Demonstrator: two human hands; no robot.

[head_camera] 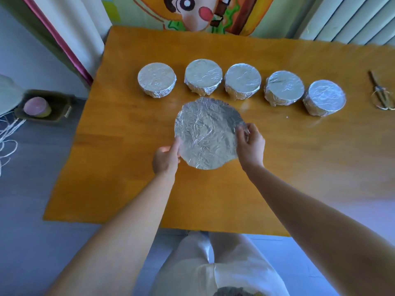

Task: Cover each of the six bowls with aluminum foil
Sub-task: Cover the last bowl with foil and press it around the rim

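A round, crinkled foil (206, 133) sheet is held near the middle of the table (299, 167), just in front of the row of bowls. It is gripped at two opposite edges. The left hand (165, 158) is closed on its left edge, with the forefinger laid along the rim of the sheet. The right hand (250, 144) is clamped on the right edge, the fingers (241, 133) curled over the foil and pinching it. The sheet looks almost flat, with no sides folded down. Whether a bowl stands under it cannot be told, since nothing is seen beneath the foil.

Behind it, five bowls (242, 80) are lined up across the table, each one wrapped: the tops are drawn smooth and the foil is pressed down round the sides. They stand close together but apart from one another, and the sheet in hand touches none of them.

By this count, five of six are judged done and one is left. The last sheet has yet to be shaped over a rim and tucked down.

At the far right of the table a metal tool (382, 97) is laid, well apart from the bowls. On the floor to the left a box (57, 110) and some loose string (8, 133) are seen.
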